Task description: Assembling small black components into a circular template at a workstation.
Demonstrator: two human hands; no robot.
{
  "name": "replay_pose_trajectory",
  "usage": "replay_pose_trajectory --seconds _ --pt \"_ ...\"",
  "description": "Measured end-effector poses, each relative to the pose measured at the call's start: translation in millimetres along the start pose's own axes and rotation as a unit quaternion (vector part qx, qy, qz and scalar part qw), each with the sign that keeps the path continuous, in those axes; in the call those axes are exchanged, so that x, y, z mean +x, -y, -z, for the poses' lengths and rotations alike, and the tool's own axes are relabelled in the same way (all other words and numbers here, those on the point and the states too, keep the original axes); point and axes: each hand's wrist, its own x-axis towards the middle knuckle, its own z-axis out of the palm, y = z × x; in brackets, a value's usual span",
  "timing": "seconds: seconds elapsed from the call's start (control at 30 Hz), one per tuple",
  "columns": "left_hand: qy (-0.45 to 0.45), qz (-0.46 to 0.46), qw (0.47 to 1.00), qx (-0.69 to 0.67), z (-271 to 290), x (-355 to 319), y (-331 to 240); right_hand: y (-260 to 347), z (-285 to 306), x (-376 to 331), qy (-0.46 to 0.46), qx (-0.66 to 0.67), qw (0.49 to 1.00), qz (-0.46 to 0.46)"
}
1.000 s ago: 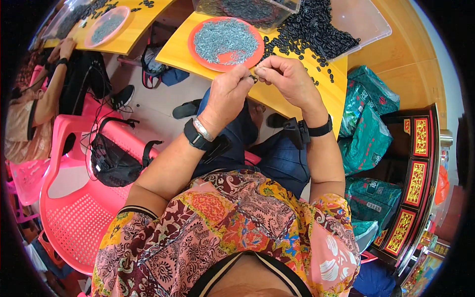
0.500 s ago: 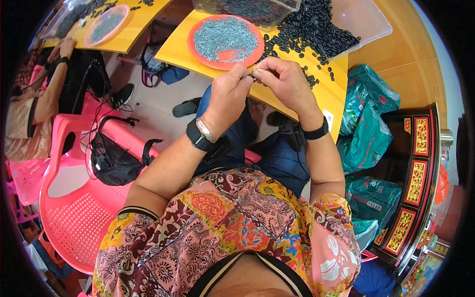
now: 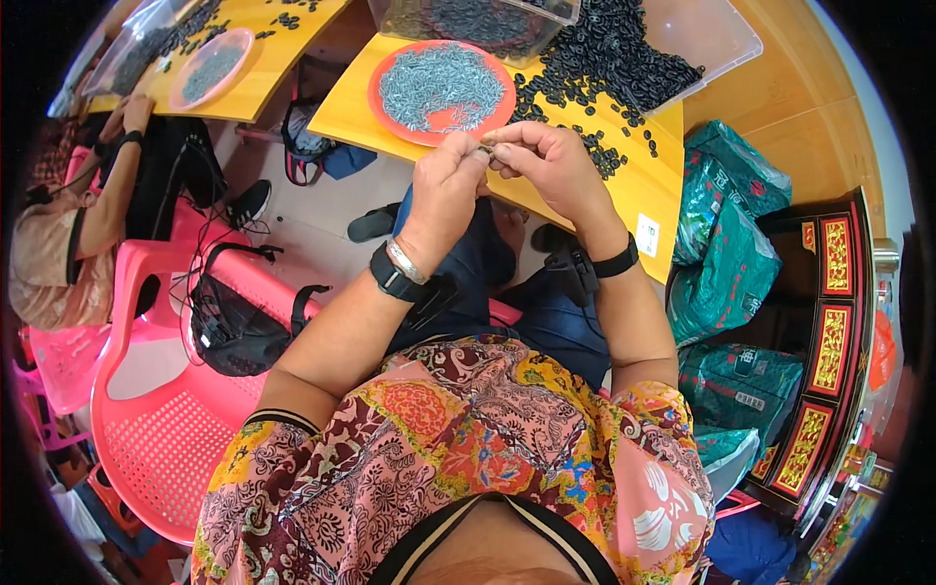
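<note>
My left hand [image 3: 447, 190] and my right hand [image 3: 554, 168] meet at the front edge of the yellow table, fingertips pinched together. Between them is a small dark piece [image 3: 487, 150], mostly covered by the fingers, whose kind I cannot make out. Both hands are closed on it. Just beyond them a round red plate [image 3: 441, 134] holds many small silvery metal pins or screws [image 3: 429, 86]. To the right of the plate, small black oval parts [image 3: 624, 54] are heaped and scattered over the table.
Behind the plate stands a clear plastic box [image 3: 468, 24] of dark parts; another clear bin [image 3: 717, 44] lies at the far right. Green bags [image 3: 726, 263] and a dark carved cabinet [image 3: 829, 331] stand right. At left are a pink chair [image 3: 171, 439] and another person's arm [image 3: 109, 195].
The whole view has shifted slightly. My hands stay together at the table edge, with fingertips a little re-angled around the small piece.
</note>
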Motion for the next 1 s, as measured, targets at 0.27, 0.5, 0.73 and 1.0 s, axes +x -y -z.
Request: replay_pose_trajectory --seconds 0.27,0.5,0.73,1.0 --pt "0.011 0.015 0.999 -0.036 -1 2 0 -1 1 2 0.007 0.037 0.999 0.007" --pt "0.027 -0.041 0.999 0.010 -3 3 1 3 7 0 -0.010 -0.058 0.998 0.023" --pt "0.036 -0.054 0.994 0.092 -1 1 5 -8 -3 -7 -0.082 -0.195 0.974 0.085" --pt "0.077 0.003 0.994 0.073 -4 0 9 -12 2 -19 -0.085 -0.163 0.982 0.050"
